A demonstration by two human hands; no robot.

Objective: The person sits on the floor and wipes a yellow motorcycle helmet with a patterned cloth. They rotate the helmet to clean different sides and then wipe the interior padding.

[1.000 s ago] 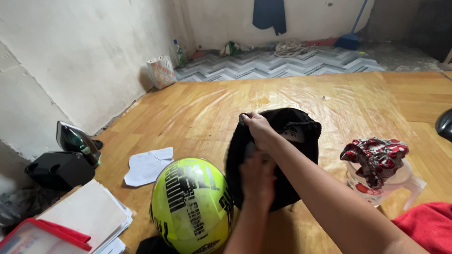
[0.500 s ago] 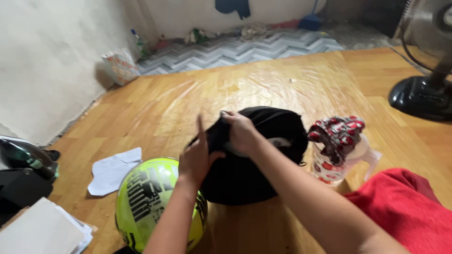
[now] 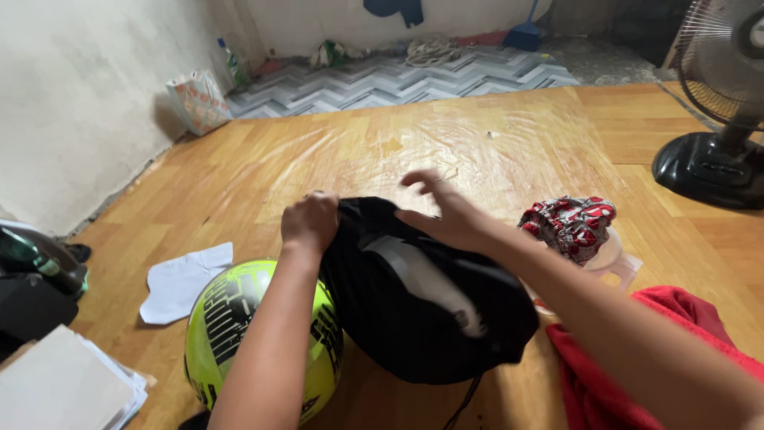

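A black bag (image 3: 422, 310) on the wooden floor (image 3: 334, 167) is gripped at its top edge by the clenched left hand (image 3: 309, 224). The right hand (image 3: 446, 211) is spread over it, seemingly holding nothing. A yellow-green helmet (image 3: 239, 334) is partly hidden behind the left forearm; a patterned cloth (image 3: 573, 223) and a red cloth (image 3: 637, 374) lie just beside the bag.

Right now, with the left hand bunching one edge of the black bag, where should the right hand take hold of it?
Probably the black bag's far rim, just under the right hand. That hand hovers open above it, so come down from above. The left hand already pinches the rim's left end, and the cloth lies slack between them.
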